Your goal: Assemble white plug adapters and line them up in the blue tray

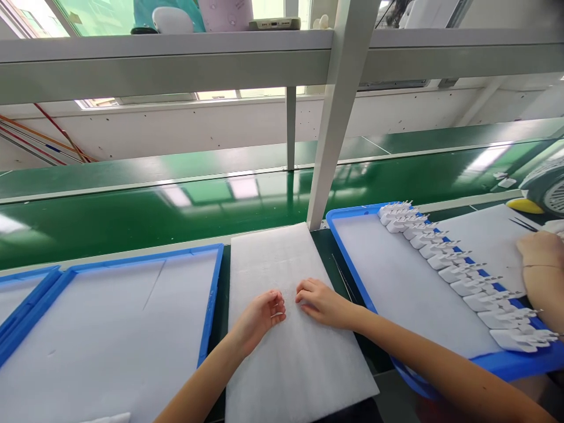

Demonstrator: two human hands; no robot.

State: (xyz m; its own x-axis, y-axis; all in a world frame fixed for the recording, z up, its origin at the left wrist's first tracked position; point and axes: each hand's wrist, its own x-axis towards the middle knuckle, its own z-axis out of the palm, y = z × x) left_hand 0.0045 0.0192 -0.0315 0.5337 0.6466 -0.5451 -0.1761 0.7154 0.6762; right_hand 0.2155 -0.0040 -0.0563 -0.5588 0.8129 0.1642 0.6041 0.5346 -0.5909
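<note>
My left hand [264, 311] is above a white foam sheet [282, 252], fingers loosely bent and nothing visible in them. Just right of it, my right hand [321, 302] is over the same sheet, its fingers curved downward and slightly apart. A small gap separates the two hands, and no object shows between them. Right of the sheet, a blue-rimmed tray [352, 252] carries a slanted row of several white plug-like pieces [458, 273] with metal prongs. My right forearm crosses the tray's near left corner.
Blue-edged trays with white liners [132, 329] lie to the left. Thin tweezers [343, 279] rest beside the foam. A grey post [330, 117] rises behind it, with a green belt [154, 211] beyond. Another person's arm [544, 276] and a fan [550, 185] are at right.
</note>
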